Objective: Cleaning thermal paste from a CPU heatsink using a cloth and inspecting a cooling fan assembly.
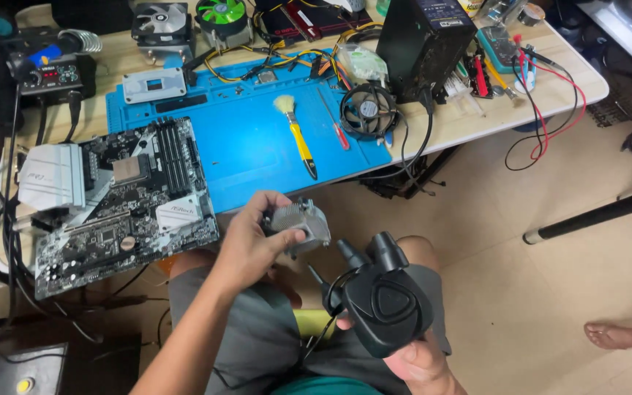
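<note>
Left hand [250, 249] grips metal block [299, 225] by edges: likely rigid, heavy. Right hand [422, 362] closed under black pump housing [385, 303]: probably light plastic.

From my remote seat I see both hands bare: the left hand [246, 245] comes up from the lower left of the frame on a long, sleeveless forearm, and the right hand [422, 362] shows only partly at the bottom edge, right of centre, with no glove, ring or watch that I can make out. Low in the middle of the frame the lap is covered by grey shorts [257, 336]. A strip of yellow-green cloth lies between the legs, with a sliver of teal fabric at the very bottom edge.
</note>
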